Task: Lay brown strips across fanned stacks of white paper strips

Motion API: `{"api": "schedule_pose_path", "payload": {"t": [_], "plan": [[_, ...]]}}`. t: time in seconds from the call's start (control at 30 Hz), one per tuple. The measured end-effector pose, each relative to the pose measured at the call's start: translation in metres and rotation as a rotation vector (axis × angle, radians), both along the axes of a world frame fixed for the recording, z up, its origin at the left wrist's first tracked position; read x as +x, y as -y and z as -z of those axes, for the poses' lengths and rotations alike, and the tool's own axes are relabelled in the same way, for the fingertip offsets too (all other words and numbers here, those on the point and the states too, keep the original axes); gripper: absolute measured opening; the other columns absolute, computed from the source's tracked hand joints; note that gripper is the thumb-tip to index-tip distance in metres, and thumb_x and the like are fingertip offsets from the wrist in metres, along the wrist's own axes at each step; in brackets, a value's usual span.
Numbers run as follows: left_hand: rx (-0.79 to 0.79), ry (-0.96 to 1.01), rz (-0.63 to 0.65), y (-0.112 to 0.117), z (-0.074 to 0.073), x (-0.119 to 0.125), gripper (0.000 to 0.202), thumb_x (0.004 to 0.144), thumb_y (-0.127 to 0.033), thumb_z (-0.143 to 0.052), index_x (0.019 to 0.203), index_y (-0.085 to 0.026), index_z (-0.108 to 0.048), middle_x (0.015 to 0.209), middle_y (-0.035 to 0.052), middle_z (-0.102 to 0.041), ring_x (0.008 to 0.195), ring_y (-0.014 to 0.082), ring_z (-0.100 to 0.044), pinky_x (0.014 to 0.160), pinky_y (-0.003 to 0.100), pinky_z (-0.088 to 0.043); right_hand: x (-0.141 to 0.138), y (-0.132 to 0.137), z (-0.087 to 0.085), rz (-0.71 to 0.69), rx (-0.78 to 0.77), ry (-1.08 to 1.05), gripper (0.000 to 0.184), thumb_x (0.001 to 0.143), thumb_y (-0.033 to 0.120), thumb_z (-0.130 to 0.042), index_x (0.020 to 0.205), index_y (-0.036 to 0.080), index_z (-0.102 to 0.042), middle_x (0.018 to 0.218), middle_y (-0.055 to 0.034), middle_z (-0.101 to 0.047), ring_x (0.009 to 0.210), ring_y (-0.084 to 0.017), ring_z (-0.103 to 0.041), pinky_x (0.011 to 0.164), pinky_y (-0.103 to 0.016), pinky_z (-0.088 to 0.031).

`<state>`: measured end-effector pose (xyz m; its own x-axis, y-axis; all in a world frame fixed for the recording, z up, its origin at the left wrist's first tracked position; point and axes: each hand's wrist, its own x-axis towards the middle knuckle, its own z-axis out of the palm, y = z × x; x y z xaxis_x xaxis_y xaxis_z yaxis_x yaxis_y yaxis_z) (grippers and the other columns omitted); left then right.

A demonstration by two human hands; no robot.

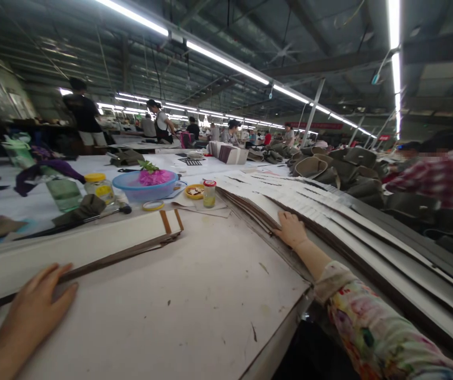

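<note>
My left hand (36, 309) lies low at the left, its fingers apart, touching the front edge of a stack of long white strips (119, 240) with dark undersides. Two brown bands cross the right end of that stack. Over at the right, my right hand (292, 229) rests on fanned layers of long white and dark panels (341, 227). Its fingers are spread over the panel edges, thumb apart; I see no piece lifted in it. Between the hands is the pale, marked tabletop (195, 285).
Behind the strips stand a blue basin (143, 190) with a pink scrubber (157, 174), a yellow-lidded jar (98, 187), a red-lidded jar (209, 194) and a yellow dish (194, 191). Dark bag pieces (341, 169) pile up at the right, beside a person in a checked shirt (444, 174).
</note>
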<state>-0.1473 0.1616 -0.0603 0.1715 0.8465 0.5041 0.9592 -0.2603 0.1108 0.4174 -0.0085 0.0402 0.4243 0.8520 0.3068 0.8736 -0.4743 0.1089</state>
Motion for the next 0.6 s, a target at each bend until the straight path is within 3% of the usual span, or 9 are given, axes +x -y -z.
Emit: {"api": "schedule_pose_path", "payload": {"t": [0.2,0.37,0.5,0.6], "plan": [[-0.026,-0.099,0.027,0.012,-0.013,0.006,0.043,0.084,-0.038,-0.020,0.116,-0.016,-0.038,0.122,0.0098,-0.042,0.117,0.0217,-0.037,0.101,0.032,-0.026,0.027,-0.006,-0.016,-0.016,-0.141,-0.010,0.035,0.082,0.037,-0.052,0.110,0.016,-0.049,0.111,-0.0079,-0.051,0.097,-0.021,-0.051,0.080,-0.041,-0.043],[-0.051,-0.073,0.044,0.012,-0.015,0.006,0.049,0.082,-0.036,-0.025,0.118,-0.008,-0.043,0.123,0.0149,-0.041,0.117,0.0237,-0.036,0.101,0.033,-0.025,0.040,-0.007,-0.031,-0.055,-0.213,-0.006,0.032,0.085,0.036,-0.049,0.111,0.016,-0.050,0.109,-0.0068,-0.053,0.091,-0.018,-0.055,0.077,-0.039,-0.046],[-0.042,-0.070,0.055,0.013,-0.014,0.005,0.049,0.082,-0.035,-0.026,0.119,-0.008,-0.043,0.124,0.0149,-0.040,0.118,0.0233,-0.036,0.101,0.033,-0.025,0.025,-0.008,-0.022,-0.013,-0.210,0.066,0.035,0.086,0.035,-0.048,0.115,0.016,-0.046,0.108,-0.0067,-0.053,0.090,-0.018,-0.055,0.076,-0.039,-0.046],[-0.048,-0.073,0.054,0.014,-0.014,0.006,0.048,0.082,-0.036,-0.027,0.118,-0.008,-0.044,0.124,0.0145,-0.040,0.118,0.0231,-0.036,0.102,0.033,-0.024,0.007,-0.008,-0.007,0.039,-0.195,0.138,0.044,0.086,0.026,-0.046,0.127,0.016,-0.033,0.107,-0.0118,-0.053,0.092,-0.022,-0.055,0.073,-0.038,-0.046]]}}
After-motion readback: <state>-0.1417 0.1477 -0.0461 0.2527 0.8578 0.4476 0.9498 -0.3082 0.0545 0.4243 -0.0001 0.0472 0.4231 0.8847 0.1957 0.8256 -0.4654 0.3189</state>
